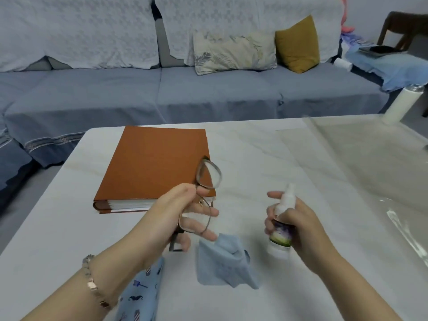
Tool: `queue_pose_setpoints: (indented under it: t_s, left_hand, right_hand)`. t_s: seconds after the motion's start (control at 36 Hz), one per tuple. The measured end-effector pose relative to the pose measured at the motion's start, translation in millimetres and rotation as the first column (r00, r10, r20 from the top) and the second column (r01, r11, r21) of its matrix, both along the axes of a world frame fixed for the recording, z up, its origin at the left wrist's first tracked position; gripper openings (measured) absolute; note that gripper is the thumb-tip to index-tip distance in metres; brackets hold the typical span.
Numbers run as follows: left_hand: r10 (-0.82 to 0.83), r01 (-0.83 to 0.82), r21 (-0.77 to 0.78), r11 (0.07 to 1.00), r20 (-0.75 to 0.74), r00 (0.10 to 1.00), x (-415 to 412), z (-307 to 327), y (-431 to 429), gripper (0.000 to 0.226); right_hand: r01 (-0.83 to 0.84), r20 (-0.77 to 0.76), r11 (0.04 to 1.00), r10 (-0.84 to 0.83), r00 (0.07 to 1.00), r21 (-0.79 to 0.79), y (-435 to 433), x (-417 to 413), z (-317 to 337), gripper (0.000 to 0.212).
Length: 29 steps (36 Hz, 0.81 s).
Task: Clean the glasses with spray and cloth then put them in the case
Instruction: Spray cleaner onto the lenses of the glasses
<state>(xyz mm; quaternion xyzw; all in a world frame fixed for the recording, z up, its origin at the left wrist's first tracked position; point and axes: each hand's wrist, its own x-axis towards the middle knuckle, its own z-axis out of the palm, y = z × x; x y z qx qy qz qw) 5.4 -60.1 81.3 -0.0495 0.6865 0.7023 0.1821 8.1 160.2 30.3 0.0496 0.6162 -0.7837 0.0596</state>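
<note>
White spray bottle (281, 224) in right hand (298, 230); glasses (203, 195) in left hand (176, 214)

Both arms reach forward, bare to the elbow. The left hand (176, 213) is turned on its side, thumb on top, with the thumb and first finger pinched together around a thin frame — the other fingers (203, 212) stick out loosely toward the right hand. The right hand (294, 224) stands upright, just beside the left — its fingers are wrapped around a small bottle and one fingertip points out near the top.
</note>
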Motion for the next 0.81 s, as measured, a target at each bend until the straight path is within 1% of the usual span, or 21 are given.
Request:
queue_pose_setpoints:
  t_s: [0.03,0.06,0.08,0.14,0.19,0.31,0.44,0.5,0.58,0.64,0.69,0.81]
  left_hand:
    - [-0.045,0.044,-0.063,0.997,-0.014,0.999,1,1,0,0.029]
    - [-0.093,0.090,-0.109,0.990,-0.024,0.995,1,1,0,0.029]
    - [-0.140,0.134,-0.147,0.980,-0.030,0.990,2,2,0,0.029]
    - [-0.219,0.205,-0.206,0.957,-0.048,0.975,3,5,-2,0.029]
    - [-0.269,0.249,-0.222,0.943,-0.065,0.961,4,8,-6,0.029]
    - [-0.276,0.254,-0.201,0.946,-0.089,0.957,3,10,-18,0.026]
    - [-0.182,0.172,-0.077,0.982,-0.139,0.974,-1,8,-37,0.027]
    - [-0.146,0.144,-0.029,0.989,-0.122,0.982,-2,7,-44,0.025]
    - [-0.117,0.119,0.014,0.993,-0.072,0.990,-4,4,-50,0.026]
    - [-0.139,0.140,0.032,0.990,-0.031,0.990,-4,0,-53,0.030]
    - [-0.186,0.186,0.014,0.982,-0.008,0.982,-4,-4,-54,0.031]
    - [-0.223,0.223,-0.066,0.972,0.013,0.975,-4,-10,-56,0.023]
  right_hand:
    - [-0.040,-0.020,0.999,0.040,0.999,-0.022,-3,-1,10,0.039]
    - [-0.056,-0.043,0.998,0.055,0.998,-0.001,-7,-2,19,0.039]
    - [-0.050,-0.072,0.997,0.054,0.996,0.057,-11,-4,27,0.040]
    - [-0.026,-0.120,0.980,0.050,0.992,0.195,-16,-10,36,0.048]
    - [-0.054,-0.131,0.968,0.088,0.988,0.245,-20,-15,40,0.053]
    - [-0.166,-0.098,0.970,0.186,0.978,0.178,-24,-20,44,0.039]
    - [-0.245,-0.069,0.958,0.257,0.964,0.148,-25,-25,44,0.024]
    - [-0.235,-0.040,0.963,0.242,0.970,0.133,-25,-27,42,0.022]
    - [-0.206,0.013,0.972,0.206,0.979,0.113,-24,-30,37,0.020]
    - [-0.194,0.042,0.976,0.190,0.981,0.102,-23,-32,33,0.018]
    - [-0.174,0.065,0.981,0.168,0.984,0.087,-23,-34,30,0.014]
    - [-0.121,0.103,0.991,0.115,0.988,0.052,-23,-39,28,0.013]
